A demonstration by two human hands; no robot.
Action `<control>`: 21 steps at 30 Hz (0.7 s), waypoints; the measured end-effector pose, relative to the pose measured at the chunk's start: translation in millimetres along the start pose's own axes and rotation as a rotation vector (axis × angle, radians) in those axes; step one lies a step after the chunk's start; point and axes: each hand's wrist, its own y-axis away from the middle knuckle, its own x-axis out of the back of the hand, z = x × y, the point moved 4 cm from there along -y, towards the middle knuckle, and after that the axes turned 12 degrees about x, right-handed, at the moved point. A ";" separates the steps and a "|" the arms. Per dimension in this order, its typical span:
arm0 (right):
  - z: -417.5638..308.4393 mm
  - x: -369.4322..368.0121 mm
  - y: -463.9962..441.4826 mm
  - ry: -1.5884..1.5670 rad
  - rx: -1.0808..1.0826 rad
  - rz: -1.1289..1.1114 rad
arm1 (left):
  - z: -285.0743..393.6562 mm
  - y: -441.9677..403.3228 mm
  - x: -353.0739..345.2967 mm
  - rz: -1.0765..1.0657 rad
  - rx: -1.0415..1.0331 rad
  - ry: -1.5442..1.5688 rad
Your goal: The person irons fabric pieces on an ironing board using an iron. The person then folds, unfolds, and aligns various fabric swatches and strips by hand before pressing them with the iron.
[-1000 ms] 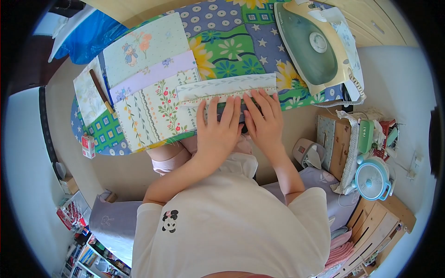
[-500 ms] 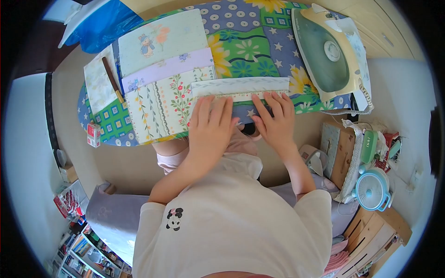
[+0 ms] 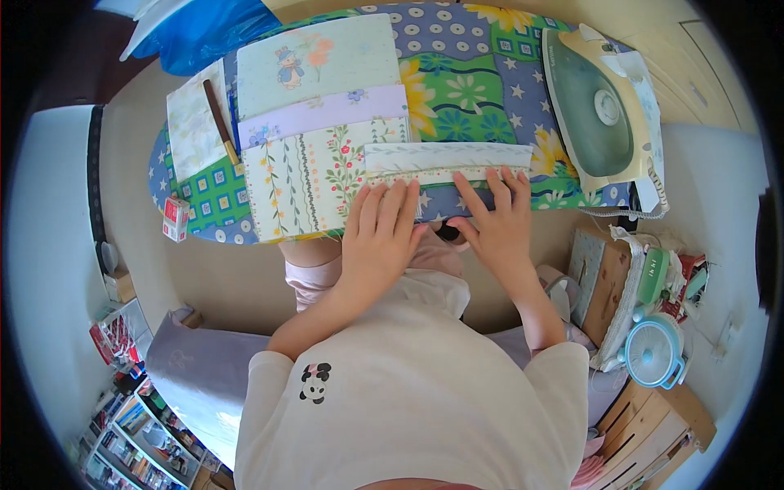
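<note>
A long folded strip of white fabric (image 3: 449,155) with a grey-green leaf print lies along the near side of the patterned ironing board (image 3: 457,124). My left hand (image 3: 380,233) lies flat, fingertips at the strip's near left edge and beside the floral fabric (image 3: 298,184). At the strip's near right edge rest the outstretched fingers of my right hand (image 3: 500,224). Neither hand grips anything. The floral fabric has a lilac band (image 3: 327,113) and a pale panel with a rabbit print (image 3: 327,61) beyond it.
A steam iron (image 3: 596,114) rests at the board's right end, its cord hanging near the edge. On the left are a brown pen-like stick (image 3: 219,118), a blue pen (image 3: 234,120), a pale cloth (image 3: 196,131) and a small red-and-white box (image 3: 175,219). A blue fan (image 3: 653,351) stands lower right.
My fingertips have drawn back slightly from on top of the strip to its near edge. The whole view has shifted a little, so the board appears farther right.
</note>
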 end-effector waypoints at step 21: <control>29.5 9.9 -19.0 -0.028 -0.079 0.011 | -81.0 -40.5 33.2 0.046 0.182 -0.224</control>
